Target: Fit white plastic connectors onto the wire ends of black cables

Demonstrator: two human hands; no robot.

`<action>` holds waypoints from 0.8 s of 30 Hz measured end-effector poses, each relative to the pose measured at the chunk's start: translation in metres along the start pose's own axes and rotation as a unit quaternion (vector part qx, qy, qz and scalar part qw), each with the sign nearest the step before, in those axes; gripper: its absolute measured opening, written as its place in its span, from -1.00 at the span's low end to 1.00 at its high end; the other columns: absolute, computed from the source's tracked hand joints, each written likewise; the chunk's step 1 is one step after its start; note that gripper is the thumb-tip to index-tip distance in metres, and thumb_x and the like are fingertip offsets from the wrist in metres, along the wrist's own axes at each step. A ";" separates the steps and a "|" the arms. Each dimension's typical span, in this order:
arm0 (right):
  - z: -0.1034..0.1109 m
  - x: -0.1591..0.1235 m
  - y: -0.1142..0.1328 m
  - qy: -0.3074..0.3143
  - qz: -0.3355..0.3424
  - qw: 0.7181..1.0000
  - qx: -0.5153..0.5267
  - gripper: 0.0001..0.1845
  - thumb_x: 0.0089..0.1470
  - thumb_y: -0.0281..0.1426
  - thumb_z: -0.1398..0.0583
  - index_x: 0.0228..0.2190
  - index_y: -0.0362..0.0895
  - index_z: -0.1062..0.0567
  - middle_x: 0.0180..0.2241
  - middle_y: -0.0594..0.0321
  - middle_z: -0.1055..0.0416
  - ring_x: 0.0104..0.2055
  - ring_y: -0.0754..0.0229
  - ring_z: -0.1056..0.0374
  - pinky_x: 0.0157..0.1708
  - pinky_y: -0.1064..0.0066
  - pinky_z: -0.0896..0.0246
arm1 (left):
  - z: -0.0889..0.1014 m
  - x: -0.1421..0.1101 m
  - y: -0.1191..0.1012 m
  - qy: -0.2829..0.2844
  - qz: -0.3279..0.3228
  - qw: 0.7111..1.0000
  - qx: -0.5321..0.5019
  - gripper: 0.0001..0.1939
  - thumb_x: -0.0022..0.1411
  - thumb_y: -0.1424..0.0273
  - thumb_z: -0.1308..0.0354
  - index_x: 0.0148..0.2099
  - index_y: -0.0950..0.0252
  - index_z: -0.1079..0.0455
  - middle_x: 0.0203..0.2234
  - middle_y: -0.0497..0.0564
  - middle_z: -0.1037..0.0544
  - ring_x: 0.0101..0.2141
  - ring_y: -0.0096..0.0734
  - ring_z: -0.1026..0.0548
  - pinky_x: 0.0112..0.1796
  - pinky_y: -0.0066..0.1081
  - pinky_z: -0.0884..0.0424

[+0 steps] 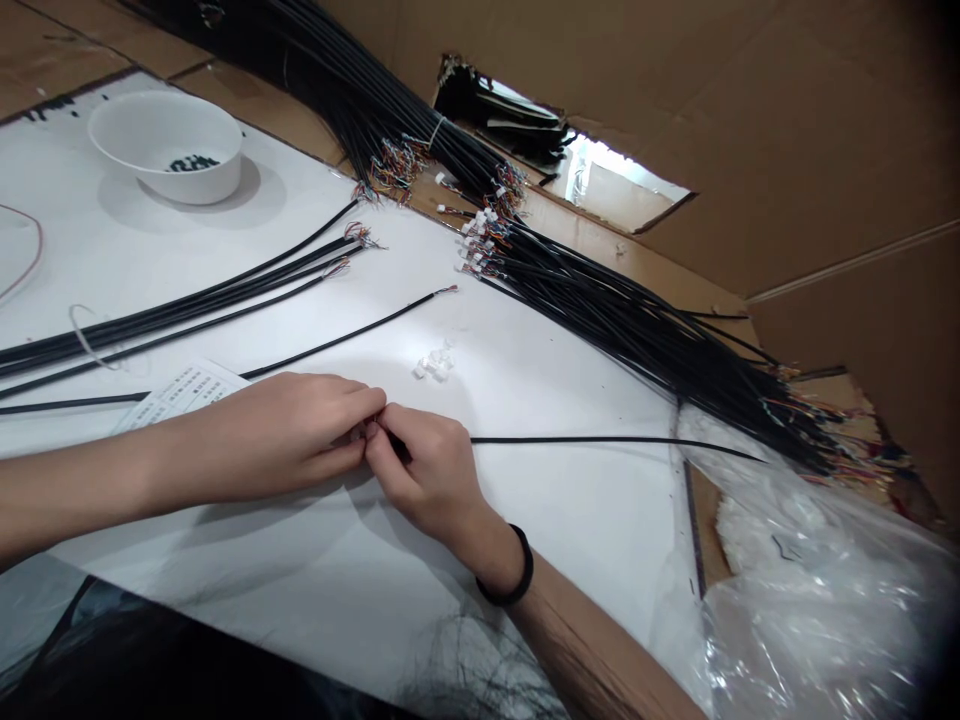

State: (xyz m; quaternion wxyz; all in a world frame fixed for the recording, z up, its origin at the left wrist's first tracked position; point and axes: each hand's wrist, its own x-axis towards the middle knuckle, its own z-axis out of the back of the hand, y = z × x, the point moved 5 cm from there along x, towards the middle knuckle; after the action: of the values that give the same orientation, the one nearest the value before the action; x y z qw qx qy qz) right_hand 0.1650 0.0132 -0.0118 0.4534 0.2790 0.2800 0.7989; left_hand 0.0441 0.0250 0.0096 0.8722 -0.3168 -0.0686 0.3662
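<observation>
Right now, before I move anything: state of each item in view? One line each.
Left hand, pinching cable end.
Right hand, pinching same end, black band on wrist.
Black cable, lying straight, end between hands.
White bowl, upright, small dark parts inside.
Cable bundle, loose, connectors on wire ends.
White connectors, small loose heap.
Plastic bag, crumpled.

The black cables [637, 330] around me end in red, orange and blue wire ends [397, 165], the bowl [165, 145] is white, and my wristband [504, 566] is black, with brown cardboard [825, 170] beyond.
</observation>
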 end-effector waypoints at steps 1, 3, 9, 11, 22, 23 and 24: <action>0.000 0.000 0.000 -0.001 0.001 1.000 -0.001 -0.73 0.11 -0.40 -0.02 -0.60 -0.11 -0.29 -0.64 0.35 -0.29 -0.59 0.33 -0.10 -0.54 0.47 0.03 | 0.000 0.000 0.000 0.000 0.000 1.000 0.001 -0.85 0.32 0.42 0.03 -0.35 0.28 -0.19 -0.46 -0.05 -0.39 -0.46 -0.41 -0.35 -0.43 -0.42 -0.17; 0.000 0.000 0.000 -0.004 0.002 1.000 -0.002 -0.73 0.11 -0.40 -0.02 -0.60 -0.12 -0.29 -0.64 0.35 -0.29 -0.59 0.34 -0.10 -0.54 0.47 0.03 | 0.000 0.000 0.000 0.001 0.002 1.000 0.001 -0.85 0.32 0.43 0.02 -0.35 0.28 -0.20 -0.46 -0.05 -0.39 -0.45 -0.41 -0.35 -0.43 -0.42 -0.17; -0.001 -0.001 -0.001 0.000 0.001 1.000 -0.002 -0.74 0.11 -0.40 -0.02 -0.59 -0.11 -0.30 -0.63 0.35 -0.30 -0.58 0.33 -0.11 -0.53 0.47 0.02 | 0.000 0.000 0.000 0.000 0.005 1.000 0.000 -0.84 0.33 0.41 0.02 -0.35 0.29 -0.19 -0.47 -0.06 -0.39 -0.46 -0.42 -0.34 -0.43 -0.42 -0.16; -0.001 -0.001 -0.001 -0.002 0.002 1.000 -0.001 -0.74 0.11 -0.40 -0.02 -0.59 -0.12 -0.29 -0.63 0.35 -0.29 -0.59 0.33 -0.10 -0.53 0.47 0.03 | 0.001 0.000 0.000 -0.001 0.004 1.000 0.002 -0.84 0.33 0.41 0.02 -0.35 0.29 -0.19 -0.47 -0.06 -0.39 -0.46 -0.42 -0.34 -0.43 -0.42 -0.16; -0.001 -0.001 -0.001 0.001 0.004 1.000 -0.004 -0.76 0.12 -0.41 -0.03 -0.57 -0.12 -0.32 -0.62 0.35 -0.31 -0.57 0.32 -0.15 -0.53 0.47 0.02 | 0.000 -0.001 -0.002 -0.003 0.000 1.000 0.019 -0.83 0.35 0.41 0.05 -0.34 0.29 -0.19 -0.46 -0.05 -0.38 -0.47 -0.42 -0.35 -0.43 -0.42 -0.18; 0.000 -0.001 0.000 0.002 0.005 1.000 -0.003 -0.76 0.12 -0.41 -0.03 -0.57 -0.12 -0.32 -0.62 0.35 -0.31 -0.57 0.32 -0.15 -0.53 0.47 0.02 | 0.000 -0.001 -0.002 -0.005 0.000 1.000 0.022 -0.83 0.35 0.41 0.05 -0.34 0.29 -0.19 -0.47 -0.05 -0.38 -0.47 -0.42 -0.35 -0.44 -0.42 -0.18; 0.000 0.000 0.000 0.002 0.005 1.000 -0.002 -0.76 0.12 -0.41 -0.03 -0.57 -0.12 -0.31 -0.62 0.35 -0.30 -0.57 0.32 -0.15 -0.52 0.47 0.02 | 0.000 -0.002 -0.002 -0.008 -0.002 1.000 0.025 -0.83 0.35 0.41 0.05 -0.34 0.29 -0.19 -0.47 -0.05 -0.38 -0.47 -0.42 -0.35 -0.44 -0.42 -0.19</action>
State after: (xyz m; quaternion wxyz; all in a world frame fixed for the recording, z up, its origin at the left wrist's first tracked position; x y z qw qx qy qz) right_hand 0.1652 0.0129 -0.0122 0.4495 0.2778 0.2775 0.8024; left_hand 0.0441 0.0232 0.0114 0.8800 -0.2917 -0.0669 0.3689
